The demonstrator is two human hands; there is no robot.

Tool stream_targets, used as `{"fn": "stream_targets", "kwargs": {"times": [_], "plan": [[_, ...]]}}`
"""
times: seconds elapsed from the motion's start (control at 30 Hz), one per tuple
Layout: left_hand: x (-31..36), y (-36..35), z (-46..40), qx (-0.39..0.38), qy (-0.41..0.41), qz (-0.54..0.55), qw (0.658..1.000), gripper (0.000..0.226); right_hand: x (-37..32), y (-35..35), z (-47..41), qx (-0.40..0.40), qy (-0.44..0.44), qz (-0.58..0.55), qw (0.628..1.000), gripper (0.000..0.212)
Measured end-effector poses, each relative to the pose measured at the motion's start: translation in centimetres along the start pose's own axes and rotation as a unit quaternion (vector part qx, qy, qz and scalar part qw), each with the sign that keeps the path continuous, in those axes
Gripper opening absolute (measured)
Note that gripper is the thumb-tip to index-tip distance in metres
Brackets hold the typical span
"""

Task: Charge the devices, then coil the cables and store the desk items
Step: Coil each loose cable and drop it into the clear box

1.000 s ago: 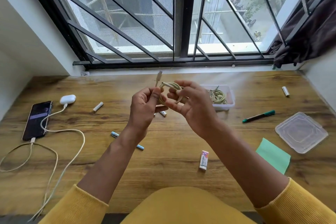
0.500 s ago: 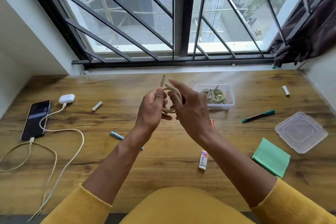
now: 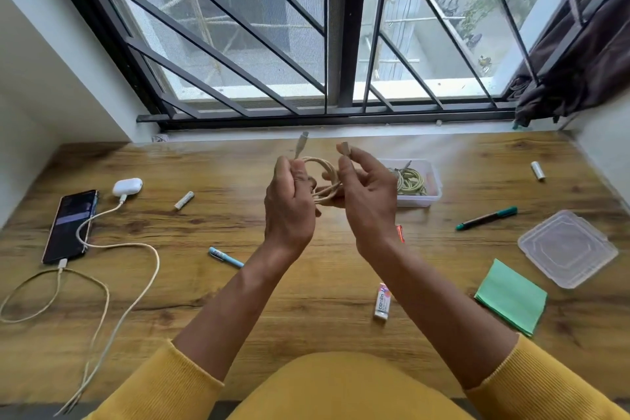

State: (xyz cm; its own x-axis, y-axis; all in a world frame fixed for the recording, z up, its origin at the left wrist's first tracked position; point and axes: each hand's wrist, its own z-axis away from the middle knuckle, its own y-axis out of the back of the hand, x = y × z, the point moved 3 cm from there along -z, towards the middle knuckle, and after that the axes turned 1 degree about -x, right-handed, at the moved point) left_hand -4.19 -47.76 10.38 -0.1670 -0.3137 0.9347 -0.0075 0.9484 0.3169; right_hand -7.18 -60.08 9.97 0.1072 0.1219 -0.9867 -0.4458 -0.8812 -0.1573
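Both hands are raised above the middle of the wooden desk [image 3: 306, 283], with a coiled beige cable [image 3: 322, 181] held between them. The left hand [image 3: 289, 204] has its fingers closed around the left side of the coil, and one plug end [image 3: 302, 143] stands up above its thumb. The right hand [image 3: 368, 194] pinches the other plug end [image 3: 345, 149] between thumb and forefinger; its remaining fingers are loosely curled and slightly apart. Just behind the right hand, a clear plastic box [image 3: 434, 196] sits on the desk and contains another coiled cable [image 3: 410, 181]. The matching lid [image 3: 567, 247] lies well apart at the right edge, near a green notepad [image 3: 511, 297] and a green-capped marker [image 3: 487, 218]. A small eraser [image 3: 381, 301] lies below the right forearm, and a blue pen [image 3: 225, 256] lies partly hidden under the left forearm. At the left, a phone [image 3: 70, 225] lies flat with a cable [image 3: 51, 286] plugged into its near end. A white earbud case [image 3: 127, 186] sits just beyond it with a second white cable [image 3: 136, 266] attached; both cables run off the near edge of the desk. One battery [image 3: 184, 200] lies near the case; another battery [image 3: 538, 170] lies at the far right.
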Motion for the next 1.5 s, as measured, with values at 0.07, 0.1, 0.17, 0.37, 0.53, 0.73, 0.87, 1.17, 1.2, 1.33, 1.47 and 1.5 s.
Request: {"fn": "stream_targets", "kwargs": {"times": [0.07,0.1,0.17,0.37,0.53,0.73,0.87,1.17,1.2,1.33,1.47,1.5], "plan": [[0.6,0.0,0.4,-0.007,-0.062,0.014,0.998,0.029,0.0,-0.1,-0.4,0.006,-0.101,-0.098,0.990,0.021],[0.8,-0.1,0.6,-0.012,-0.084,0.018,0.996,0.027,-0.1,-0.1,-0.6,0.003,-0.135,-0.121,0.983,0.020],[1.0,0.0,0.8,-0.022,-0.112,0.029,0.993,0.023,-0.1,-0.1,-0.9,-0.006,-0.187,-0.147,0.971,0.023],[1.1,0.2,0.6,-0.039,-0.139,0.052,0.988,0.033,-0.6,0.4,-0.8,-0.030,-0.167,-0.101,0.980,0.028],[0.9,0.3,0.1,-0.047,-0.113,0.072,0.990,0.023,-1.1,0.8,-1.0,-0.092,-0.149,-0.008,0.985,0.020],[-0.5,0.7,-0.6,-0.043,-0.019,0.114,0.992,0.031,-1.3,1.4,-1.8,-0.201,-0.154,0.083,0.964,0.010],[-1.0,0.4,-0.8,-0.064,0.056,0.128,0.988,0.035,-1.7,1.3,-1.7,-0.243,-0.145,0.056,0.957,0.016],[-1.9,0.8,-1.5,-0.017,0.018,-0.012,1.000,0.037,-1.0,0.7,-1.1,-0.283,-0.195,-0.086,0.935,0.034],[-1.9,0.8,-1.5,-0.017,0.017,-0.010,1.000,0.034,-0.8,0.7,-1.2,-0.264,-0.193,-0.084,0.941,0.035],[-2.1,0.8,-1.4,-0.040,0.021,0.019,0.999,0.030,-0.5,1.2,-2.0,-0.176,-0.160,-0.047,0.970,0.036],[-2.3,0.4,-1.1,-0.081,0.031,0.031,0.996,0.036,-0.6,1.6,-2.2,-0.118,-0.119,-0.002,0.986,0.042],[-2.3,0.3,-1.1,-0.089,0.032,0.025,0.995,0.035,-0.6,1.5,-2.1,-0.116,-0.113,-0.003,0.987,0.041]]}}
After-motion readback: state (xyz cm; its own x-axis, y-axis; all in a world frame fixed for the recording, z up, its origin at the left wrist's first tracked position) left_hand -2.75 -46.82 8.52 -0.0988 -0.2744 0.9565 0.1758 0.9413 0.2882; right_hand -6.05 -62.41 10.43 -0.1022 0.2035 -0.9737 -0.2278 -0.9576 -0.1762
